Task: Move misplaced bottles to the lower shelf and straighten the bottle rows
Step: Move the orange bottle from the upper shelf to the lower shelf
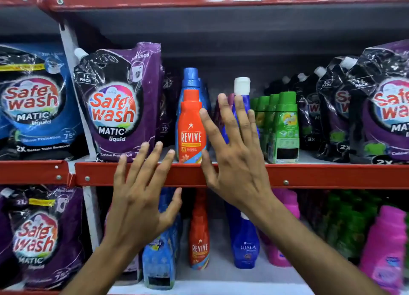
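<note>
- While both forearms reach in from the bottom edge, the left hand [141, 197] is spread wide, fingers splayed, holding nothing; its fingertips overlap the red front rail [309, 175] of the upper shelf.
- Right hand [234, 162] is likewise open and flat, fingers apart, raised higher than the left, empty. It lies in front of a blue bottle with a white cap [242, 89] on the upper shelf; whether it touches that bottle cannot be told.
- Just left of the right hand, an orange Revive bottle [190, 126] stands upright at the front edge of the upper shelf, with a taller blue-capped bottle [190, 77] directly behind it.
- A row of green bottles [285, 126] stands upright right of the white-capped bottle, running back into the shelf.
- Purple Safewash pouch [117, 104] stands left of the orange bottle; a blue Safewash pouch [33, 104] is further left, and dark pouches [376, 108] fill the right end.
- Lower shelf: a second orange Revive bottle [199, 235], a blue Ujala bottle [246, 246], light blue bottles [158, 263] partly behind the left hand, pink bottles [387, 246] at right, blurred green bottles [349, 224] behind them, and a purple pouch [37, 235] at left.
</note>
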The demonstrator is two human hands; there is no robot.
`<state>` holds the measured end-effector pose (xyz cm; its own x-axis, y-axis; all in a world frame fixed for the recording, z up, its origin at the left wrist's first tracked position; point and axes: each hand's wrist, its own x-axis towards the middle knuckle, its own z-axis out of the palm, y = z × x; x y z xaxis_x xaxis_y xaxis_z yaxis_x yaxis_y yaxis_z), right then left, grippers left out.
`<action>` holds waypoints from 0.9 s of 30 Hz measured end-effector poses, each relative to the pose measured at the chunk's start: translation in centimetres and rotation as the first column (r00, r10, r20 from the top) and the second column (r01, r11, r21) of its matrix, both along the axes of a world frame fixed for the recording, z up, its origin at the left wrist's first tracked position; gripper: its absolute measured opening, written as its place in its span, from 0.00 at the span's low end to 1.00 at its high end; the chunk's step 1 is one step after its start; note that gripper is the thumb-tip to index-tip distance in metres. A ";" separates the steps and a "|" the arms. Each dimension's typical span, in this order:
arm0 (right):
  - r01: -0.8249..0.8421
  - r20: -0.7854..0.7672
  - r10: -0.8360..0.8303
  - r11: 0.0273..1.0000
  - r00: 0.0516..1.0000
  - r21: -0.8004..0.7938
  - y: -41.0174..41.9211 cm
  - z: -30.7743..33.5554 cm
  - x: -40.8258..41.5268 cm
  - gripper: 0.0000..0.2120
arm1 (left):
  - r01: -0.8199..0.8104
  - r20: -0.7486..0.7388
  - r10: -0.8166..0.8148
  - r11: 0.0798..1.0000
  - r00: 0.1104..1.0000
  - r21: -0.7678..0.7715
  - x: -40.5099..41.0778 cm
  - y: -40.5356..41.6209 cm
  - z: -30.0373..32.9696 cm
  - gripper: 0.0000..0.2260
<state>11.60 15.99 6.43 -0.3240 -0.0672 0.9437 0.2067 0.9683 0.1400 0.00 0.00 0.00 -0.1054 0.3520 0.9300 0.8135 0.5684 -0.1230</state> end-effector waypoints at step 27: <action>-0.508 -0.364 0.417 0.837 0.833 -0.202 -3.1 1.0 1.6 0.41 | -0.042 0.068 0.041 0.999 0.997 0.015 -1.9 1.4 -2.9 0.41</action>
<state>13.16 12.92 7.48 -0.0279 0.1414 0.9896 -0.2889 0.9465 -0.1434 -1.93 1.37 -2.88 -0.1821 0.3309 0.9259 0.7954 0.6032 -0.0591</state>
